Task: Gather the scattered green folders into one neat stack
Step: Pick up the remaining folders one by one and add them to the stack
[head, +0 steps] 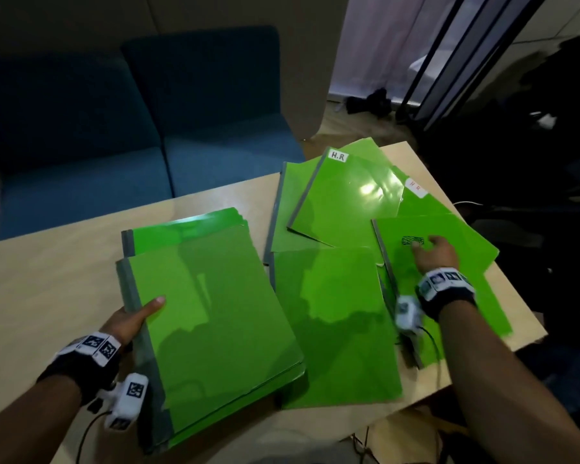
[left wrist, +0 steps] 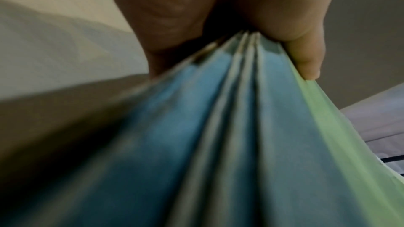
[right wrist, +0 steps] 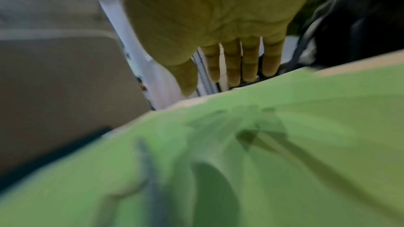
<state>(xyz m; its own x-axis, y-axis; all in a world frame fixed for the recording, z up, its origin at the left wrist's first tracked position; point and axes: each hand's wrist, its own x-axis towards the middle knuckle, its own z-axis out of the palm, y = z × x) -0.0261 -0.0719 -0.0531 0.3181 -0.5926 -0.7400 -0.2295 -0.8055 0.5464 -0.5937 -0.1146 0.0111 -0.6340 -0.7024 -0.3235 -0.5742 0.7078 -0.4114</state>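
Head view: left hand (head: pixel 128 321) clamped on gathered folder stack (head: pixel 215 316) near left of table (head: pixel 47 279), right hand (head: pixel 436 252) fingers apart above scattered folders (head: pixel 335 202) far right; left wrist: thumb (left wrist: pixel 306 58) pinching spines; right wrist: straight fingers (right wrist: pixel 231 61) over green covers.

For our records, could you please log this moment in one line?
left hand: holds stacked green folders | right hand: open over scribbled green folder
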